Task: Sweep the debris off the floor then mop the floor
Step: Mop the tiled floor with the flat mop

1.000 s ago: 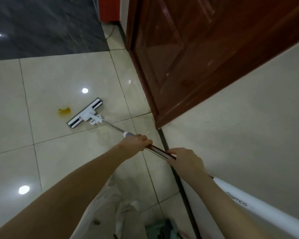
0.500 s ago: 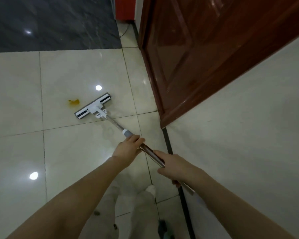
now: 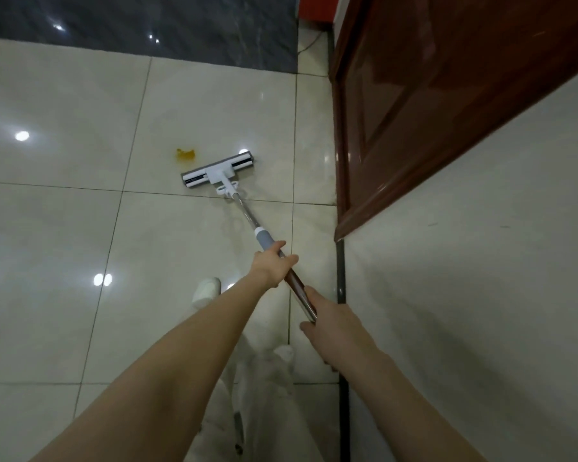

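Pale glossy floor [image 3: 64, 228] tiles fill the left side and carry several bright light reflections. A band of dark marbled tile [image 3: 131, 25] runs along the far edge. A small yellow stain [image 3: 185, 155] lies on a pale tile just beyond the left end of the mop head [image 3: 217, 171], close to it but not touching. The mop head is flat, white and grey. It sits on the floor at a slight angle, just on the far side of a grout line. Nearer the person, one white shoe [image 3: 207, 290] is planted on the tiles. The mop handle [image 3: 246, 211] rises from the head towards the person, slanting to the right. The left hand [image 3: 272, 266] is wrapped round the handle directly below its grey sleeve, fingers curled over the shaft. The right hand [image 3: 331, 320] grips the shaft further back, fingers closed round it, with a short stretch of handle bare between the two hands. To the right, a dark strip [image 3: 340, 278] marks the foot of a plain cream wall [image 3: 481, 278]. A reddish-brown panelled door [image 3: 431, 95] stands above it. A red object [image 3: 314, 8] shows at the top edge beside the door; what it is cannot be determined.
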`<state>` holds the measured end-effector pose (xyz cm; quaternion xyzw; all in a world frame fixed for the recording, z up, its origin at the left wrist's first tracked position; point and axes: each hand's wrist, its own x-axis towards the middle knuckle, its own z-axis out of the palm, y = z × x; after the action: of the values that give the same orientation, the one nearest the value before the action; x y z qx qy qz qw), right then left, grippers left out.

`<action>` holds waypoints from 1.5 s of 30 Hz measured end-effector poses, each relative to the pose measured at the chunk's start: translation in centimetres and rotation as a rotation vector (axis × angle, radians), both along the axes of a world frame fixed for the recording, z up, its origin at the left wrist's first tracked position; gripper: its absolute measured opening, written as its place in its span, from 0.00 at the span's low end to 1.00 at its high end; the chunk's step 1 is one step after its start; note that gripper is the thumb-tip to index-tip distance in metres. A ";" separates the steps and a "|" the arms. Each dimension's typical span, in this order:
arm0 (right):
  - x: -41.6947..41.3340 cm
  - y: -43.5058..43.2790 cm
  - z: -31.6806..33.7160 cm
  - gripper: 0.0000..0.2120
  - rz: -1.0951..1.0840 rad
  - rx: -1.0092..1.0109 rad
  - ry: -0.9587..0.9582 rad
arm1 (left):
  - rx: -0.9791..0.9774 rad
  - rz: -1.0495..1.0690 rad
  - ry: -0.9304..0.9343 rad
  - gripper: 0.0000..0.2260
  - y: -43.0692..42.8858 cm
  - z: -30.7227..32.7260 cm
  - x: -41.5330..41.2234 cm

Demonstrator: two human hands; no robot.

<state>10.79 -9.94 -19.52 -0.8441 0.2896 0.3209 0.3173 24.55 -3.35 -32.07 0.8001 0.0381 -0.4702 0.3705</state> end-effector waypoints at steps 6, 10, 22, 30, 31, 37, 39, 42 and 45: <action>-1.6 -0.9 -0.8 0.30 0.140 -0.221 0.038 | -0.057 0.344 0.169 0.20 -2.5 -1.2 0.1; -1.8 -1.3 -0.1 0.30 0.137 -0.182 0.052 | -0.028 0.312 0.148 0.19 -2.5 -0.3 0.0; 0.6 -0.2 2.4 0.31 0.211 -0.123 0.118 | -0.063 0.371 0.201 0.21 0.2 1.1 1.5; 8.1 -1.4 2.0 0.29 0.161 -0.118 0.077 | -0.117 0.396 0.183 0.19 -0.7 -0.2 8.3; 9.2 -1.1 1.9 0.29 0.158 -0.110 0.072 | -0.107 0.392 0.177 0.19 -0.5 -0.3 9.5; 17.9 2.5 -0.8 0.31 0.113 -0.061 0.076 | -0.044 0.368 0.124 0.18 2.7 -1.5 18.6; 21.5 3.7 -1.7 0.31 0.095 -0.063 0.069 | -0.035 0.369 0.118 0.18 3.6 -2.1 22.3; 27.4 4.6 -3.0 0.32 0.073 -0.080 0.051 | -0.043 0.391 0.119 0.19 4.5 -3.1 28.6; 33.7 5.5 -4.2 0.31 0.068 -0.098 0.048 | -0.039 0.383 0.091 0.19 5.3 -4.0 34.8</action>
<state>44.46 -4.45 -23.77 -0.8599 0.2837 0.3372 0.2576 59.31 1.97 -36.11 0.7488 0.1973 -0.4274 0.4666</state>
